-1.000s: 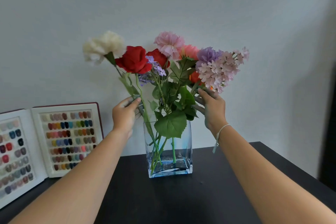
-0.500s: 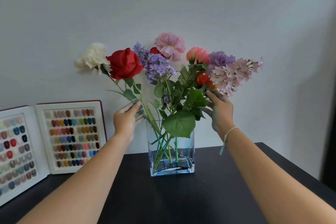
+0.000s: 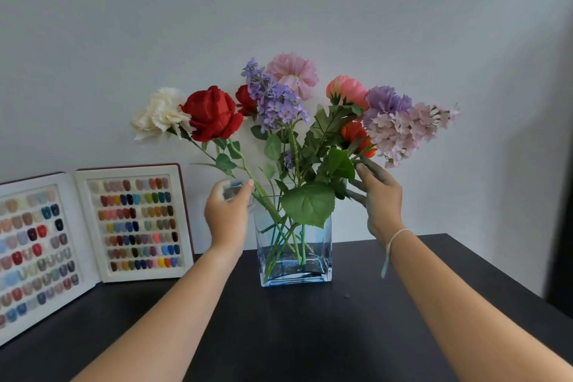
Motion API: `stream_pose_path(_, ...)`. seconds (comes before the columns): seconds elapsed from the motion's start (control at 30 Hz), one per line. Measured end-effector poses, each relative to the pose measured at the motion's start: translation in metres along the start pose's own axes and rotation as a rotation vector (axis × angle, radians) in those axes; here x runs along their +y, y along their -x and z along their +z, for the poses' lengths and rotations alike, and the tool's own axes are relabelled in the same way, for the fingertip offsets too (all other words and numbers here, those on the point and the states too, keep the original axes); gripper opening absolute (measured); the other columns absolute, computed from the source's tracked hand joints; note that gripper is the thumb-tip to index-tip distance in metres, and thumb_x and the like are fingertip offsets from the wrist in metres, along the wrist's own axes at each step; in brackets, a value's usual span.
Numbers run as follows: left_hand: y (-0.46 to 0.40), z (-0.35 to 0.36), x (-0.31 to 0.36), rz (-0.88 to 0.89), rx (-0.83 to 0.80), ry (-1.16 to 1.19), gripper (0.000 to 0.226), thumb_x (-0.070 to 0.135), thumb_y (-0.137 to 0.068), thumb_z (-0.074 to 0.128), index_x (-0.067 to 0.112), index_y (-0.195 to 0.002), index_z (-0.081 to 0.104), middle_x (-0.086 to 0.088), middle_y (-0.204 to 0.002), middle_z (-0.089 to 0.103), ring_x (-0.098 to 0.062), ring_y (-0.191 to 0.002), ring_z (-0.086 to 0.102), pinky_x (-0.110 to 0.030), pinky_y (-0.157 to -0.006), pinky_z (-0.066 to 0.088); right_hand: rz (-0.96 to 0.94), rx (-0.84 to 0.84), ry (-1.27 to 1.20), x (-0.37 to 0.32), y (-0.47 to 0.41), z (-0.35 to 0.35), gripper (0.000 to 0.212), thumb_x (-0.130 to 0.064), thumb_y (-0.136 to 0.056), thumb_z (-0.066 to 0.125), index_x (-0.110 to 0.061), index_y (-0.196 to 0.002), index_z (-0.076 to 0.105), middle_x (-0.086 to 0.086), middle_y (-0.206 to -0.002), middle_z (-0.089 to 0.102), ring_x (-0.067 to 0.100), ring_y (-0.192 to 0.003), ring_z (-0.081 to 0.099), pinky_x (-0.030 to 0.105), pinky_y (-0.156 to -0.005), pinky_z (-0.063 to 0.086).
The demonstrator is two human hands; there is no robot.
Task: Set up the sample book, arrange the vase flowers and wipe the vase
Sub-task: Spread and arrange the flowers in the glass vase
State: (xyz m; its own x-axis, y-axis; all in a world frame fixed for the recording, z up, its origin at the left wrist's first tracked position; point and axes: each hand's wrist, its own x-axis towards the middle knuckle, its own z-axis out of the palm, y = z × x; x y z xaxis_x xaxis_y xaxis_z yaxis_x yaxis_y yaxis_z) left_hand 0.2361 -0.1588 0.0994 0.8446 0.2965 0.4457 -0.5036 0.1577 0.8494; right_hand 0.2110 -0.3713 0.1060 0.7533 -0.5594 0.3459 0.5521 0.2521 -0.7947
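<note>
So our left hand [image 3: 228, 214] has let the stems go and sits loosely curled just left of the clear rectangular glass vase [image 3: 294, 245], fingertips near the rim but holding nothing as far as we can tell. The right hand [image 3: 379, 198] is open too, fingers spread against the leaves and stems on the vase's right side, not clamped on anything. Compared with a second ago the bunch has fanned out: the red rose [image 3: 211, 113] and cream carnation [image 3: 161, 113] lean further left of the vase, the pink lilac spray [image 3: 403, 130] further right. We'd say arranging is about wrapped. The open nail-colour sample book [image 3: 93, 226] stands left of the vase on the black table [image 3: 310, 329], so wiping's next.
</note>
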Motion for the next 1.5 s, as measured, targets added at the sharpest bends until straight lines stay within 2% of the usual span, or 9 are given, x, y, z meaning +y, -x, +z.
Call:
stream_pose_path(0.17,0.004,0.035,0.011,0.194,-0.217,-0.242,0.014,0.019,-0.083,0.064,0.015,-0.097,0.064,0.001,-0.09,0.064,-0.008,-0.082,0.062,-0.028,-0.074,0.056,-0.004,0.005,0.02,0.005,0.002,0.0,0.033,-0.012,-0.087,0.057,-0.018,-0.12,0.056,0.004,-0.098,0.065,0.016,-0.081,0.065,0.024,-0.063,0.057)
stream_pose_path(0.27,-0.003,0.059,0.016,0.309,-0.27,-0.371,0.028,0.017,-0.083,0.063,0.008,-0.109,0.063,-0.007,-0.102,0.067,-0.006,-0.082,0.06,-0.005,-0.071,0.045,-0.011,0.027,0.078,0.008,-0.002,0.003,0.03,-0.015,-0.086,0.059,-0.015,-0.117,0.059,0.005,-0.101,0.064,0.009,-0.079,0.06,0.026,-0.066,0.057)
stream_pose_path(0.4,-0.014,0.078,0.014,0.293,-0.247,-0.445,0.034,0.013,-0.085,0.061,0.005,-0.118,0.059,-0.013,-0.113,0.065,-0.02,-0.1,0.06,-0.01,-0.077,0.038,-0.038,0.043,0.182,0.013,-0.008,0.007,0.029,-0.018,-0.084,0.062,-0.013,-0.112,0.063,0.0,-0.101,0.065,0.007,-0.083,0.059,0.029,-0.075,0.056)
stream_pose_path(0.57,-0.019,0.091,0.009,0.217,-0.232,-0.463,0.028,0.01,-0.086,0.058,0.005,-0.113,0.062,-0.013,-0.106,0.067,-0.016,-0.086,0.056,-0.006,-0.066,0.034,-0.042,0.07,0.203,0.017,-0.013,0.015,0.027,-0.019,-0.081,0.065,-0.012,-0.107,0.066,0.002,-0.097,0.066,0.012,-0.084,0.062,0.037,-0.082,0.055)
stream_pose_path(0.77,-0.022,0.088,0.008,0.159,-0.184,-0.383,0.016,0.007,-0.084,0.059,0.003,-0.099,0.065,-0.011,-0.091,0.066,-0.024,-0.082,0.062,-0.043,-0.081,0.054,-0.042,0.083,0.197,0.016,-0.016,0.014,0.027,-0.018,-0.081,0.064,-0.013,-0.107,0.065,0.007,-0.102,0.067,0.019,-0.088,0.063,0.04,-0.082,0.055)
stream_pose_path(0.9,-0.026,0.074,0.005,0.115,-0.181,-0.322,0.007,0.005,-0.083,0.06,0.012,-0.081,0.06,-0.005,-0.077,0.062,-0.033,-0.083,0.065,-0.049,-0.079,0.054,-0.002,0.054,0.141,0.012,-0.016,0.014,0.025,-0.014,-0.079,0.066,-0.01,-0.104,0.065,0.008,-0.098,0.067,0.022,-0.087,0.063,0.041,-0.083,0.055)
stream_pose_path(1.03,-0.029,0.06,0.004,0.115,-0.178,-0.305,0.007,0.007,-0.084,0.06,0.013,-0.084,0.057,-0.009,-0.085,0.063,-0.032,-0.086,0.065,-0.05,-0.081,0.053,-0.017,-0.005,0.137,0.007,-0.013,0.018,0.005,-0.013,-0.08,0.065,-0.014,-0.085,0.063,0.01,-0.085,0.065,0.026,-0.08,0.062,0.037,-0.074,0.057)
stream_pose_path(1.17,-0.029,0.059,0.01,0.119,-0.207,-0.278,0.011,0.004,-0.084,0.059,0.014,-0.083,0.055,-0.002,-0.078,0.061,-0.033,-0.082,0.065,-0.051,-0.078,0.055,-0.05,-0.026,0.16,0.001,-0.011,0.024,0.023,-0.015,-0.08,0.065,-0.011,-0.103,0.064,0.008,-0.089,0.068,0.018,-0.075,0.063,0.02,-0.058,0.052)
stream_pose_path(1.5,-0.024,0.061,0.001,0.144,-0.224,-0.352,0.015,0.003,-0.083,0.059,0.013,-0.074,0.052,-0.002,-0.069,0.057,-0.038,-0.08,0.064,-0.053,-0.076,0.054,-0.066,0.059,0.21,-0.002,-0.011,0.019,0.005,-0.02,-0.078,0.068,-0.018,-0.079,0.064,0.002,-0.077,0.06,0.01,-0.063,0.054,0.009,-0.044,0.041)
